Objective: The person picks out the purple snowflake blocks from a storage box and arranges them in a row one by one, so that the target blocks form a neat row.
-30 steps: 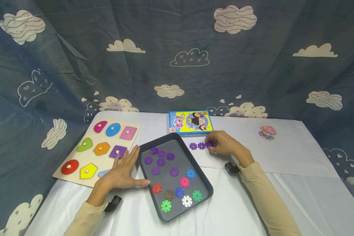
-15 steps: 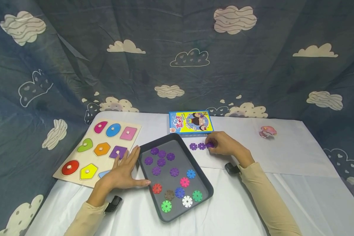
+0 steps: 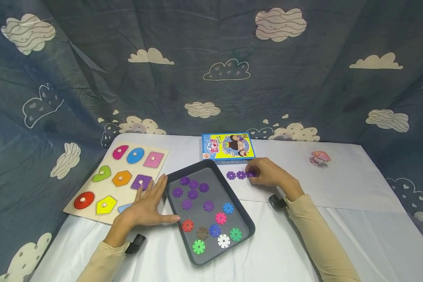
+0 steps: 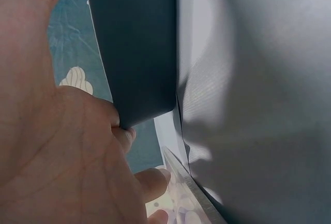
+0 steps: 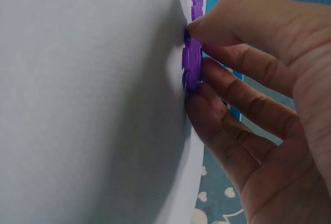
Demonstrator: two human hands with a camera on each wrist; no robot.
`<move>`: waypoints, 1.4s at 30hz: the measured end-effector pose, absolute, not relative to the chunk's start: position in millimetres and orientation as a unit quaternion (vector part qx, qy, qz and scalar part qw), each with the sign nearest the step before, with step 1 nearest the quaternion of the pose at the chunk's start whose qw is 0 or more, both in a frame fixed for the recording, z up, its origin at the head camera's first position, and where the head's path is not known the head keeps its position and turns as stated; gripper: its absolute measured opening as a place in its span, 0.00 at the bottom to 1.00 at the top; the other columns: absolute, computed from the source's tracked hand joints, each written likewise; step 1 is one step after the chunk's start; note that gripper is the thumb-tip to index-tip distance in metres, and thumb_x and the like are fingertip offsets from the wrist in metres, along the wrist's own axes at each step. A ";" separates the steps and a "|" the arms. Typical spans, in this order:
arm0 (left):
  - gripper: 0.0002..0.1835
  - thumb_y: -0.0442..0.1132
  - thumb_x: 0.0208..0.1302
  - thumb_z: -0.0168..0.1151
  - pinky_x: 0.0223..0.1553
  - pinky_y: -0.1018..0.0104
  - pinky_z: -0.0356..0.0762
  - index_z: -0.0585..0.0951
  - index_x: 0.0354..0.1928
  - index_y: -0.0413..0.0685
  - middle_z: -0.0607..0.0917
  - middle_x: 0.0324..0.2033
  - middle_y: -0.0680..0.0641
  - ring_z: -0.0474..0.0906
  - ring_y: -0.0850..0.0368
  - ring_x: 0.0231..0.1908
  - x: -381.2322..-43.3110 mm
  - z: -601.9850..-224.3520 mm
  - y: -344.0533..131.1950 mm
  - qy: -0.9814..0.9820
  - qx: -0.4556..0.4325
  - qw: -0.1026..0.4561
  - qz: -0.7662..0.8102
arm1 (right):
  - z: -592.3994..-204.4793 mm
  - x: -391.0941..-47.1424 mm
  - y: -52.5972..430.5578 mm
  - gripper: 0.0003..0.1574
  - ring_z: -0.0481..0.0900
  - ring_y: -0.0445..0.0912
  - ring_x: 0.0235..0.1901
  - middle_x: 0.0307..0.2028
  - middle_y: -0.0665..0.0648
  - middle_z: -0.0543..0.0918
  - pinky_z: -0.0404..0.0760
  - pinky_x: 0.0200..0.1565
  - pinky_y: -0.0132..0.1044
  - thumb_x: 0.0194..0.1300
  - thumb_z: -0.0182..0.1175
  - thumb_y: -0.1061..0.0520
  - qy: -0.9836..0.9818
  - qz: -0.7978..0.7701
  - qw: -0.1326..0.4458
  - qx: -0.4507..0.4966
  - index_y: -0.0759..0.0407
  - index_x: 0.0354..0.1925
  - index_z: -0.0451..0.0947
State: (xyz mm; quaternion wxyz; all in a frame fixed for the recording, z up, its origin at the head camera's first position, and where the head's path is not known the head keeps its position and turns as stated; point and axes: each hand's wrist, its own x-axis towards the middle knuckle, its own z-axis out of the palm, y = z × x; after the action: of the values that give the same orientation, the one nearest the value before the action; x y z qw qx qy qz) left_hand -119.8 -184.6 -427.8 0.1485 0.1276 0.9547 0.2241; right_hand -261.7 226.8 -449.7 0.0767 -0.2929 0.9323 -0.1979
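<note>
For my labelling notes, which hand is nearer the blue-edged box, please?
Right: the right hand is just in front of the box; the left hand is farther off, at the tray.

From the head we look forward and down over most of the surface (image 3: 345, 184) to the cloud-print backdrop (image 3: 229, 94). At each wrist we sit close beside the left fingers (image 4: 152, 183) or right fingers (image 5: 222, 136), facing along that surface, turned sideways. The left view shares the tray (image 4: 137, 43) with the head's; the right, the purple discs (image 3: 241, 175).
</note>
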 end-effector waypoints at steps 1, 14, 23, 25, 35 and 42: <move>0.73 0.74 0.45 0.70 0.72 0.27 0.27 0.39 0.80 0.47 0.38 0.81 0.43 0.33 0.30 0.77 -119.8 -427.8 -184.7 0.955 0.127 0.149 0.224 | -449.8 -261.6 226.8 0.17 0.76 0.43 0.35 0.36 0.50 0.86 0.81 0.45 0.41 0.53 0.73 0.58 0.932 -0.197 0.076 -0.293 0.57 0.43 0.86; 0.73 0.74 0.45 0.70 0.71 0.27 0.27 0.39 0.81 0.48 0.38 0.81 0.43 0.33 0.30 0.77 -119.7 -427.8 -185.2 0.954 0.129 0.150 0.224 | -449.4 -261.8 225.8 0.16 0.76 0.43 0.35 0.36 0.51 0.86 0.80 0.45 0.41 0.54 0.72 0.58 0.935 -0.189 0.077 -0.292 0.57 0.44 0.86; 0.72 0.74 0.45 0.70 0.71 0.27 0.27 0.39 0.81 0.48 0.38 0.81 0.44 0.33 0.30 0.77 -118.4 -428.2 -185.3 0.954 0.126 0.149 0.226 | -450.6 -262.6 226.5 0.17 0.76 0.43 0.35 0.36 0.50 0.86 0.80 0.45 0.42 0.53 0.73 0.57 0.933 -0.187 0.071 -0.298 0.57 0.44 0.86; 0.72 0.74 0.45 0.70 0.72 0.27 0.27 0.39 0.81 0.47 0.38 0.81 0.44 0.33 0.30 0.77 -118.4 -428.7 -185.4 0.955 0.127 0.148 0.224 | -450.4 -262.9 226.4 0.17 0.76 0.43 0.35 0.36 0.50 0.86 0.80 0.45 0.41 0.54 0.73 0.56 0.934 -0.186 0.068 -0.297 0.56 0.43 0.86; 0.72 0.74 0.45 0.70 0.72 0.28 0.27 0.39 0.80 0.46 0.38 0.81 0.43 0.32 0.30 0.77 -120.3 -427.5 -185.3 0.955 0.128 0.147 0.223 | -432.5 -258.1 215.7 0.17 0.83 0.50 0.41 0.41 0.55 0.87 0.83 0.47 0.47 0.57 0.70 0.57 0.921 -0.202 0.035 -0.331 0.60 0.46 0.85; 0.73 0.74 0.45 0.69 0.72 0.28 0.26 0.39 0.80 0.47 0.37 0.81 0.43 0.32 0.30 0.77 -120.4 -428.1 -185.5 0.955 0.128 0.151 0.220 | -416.8 -255.8 201.5 0.16 0.83 0.53 0.42 0.42 0.59 0.86 0.83 0.47 0.48 0.60 0.68 0.58 0.901 -0.211 0.030 -0.378 0.63 0.46 0.85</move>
State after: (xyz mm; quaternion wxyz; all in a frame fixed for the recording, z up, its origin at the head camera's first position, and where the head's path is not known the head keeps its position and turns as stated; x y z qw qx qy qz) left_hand -120.4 -185.5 -428.1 0.1513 0.1282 0.9551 0.2201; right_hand -255.8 201.5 -416.8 0.0305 -0.3776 0.9012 -0.2106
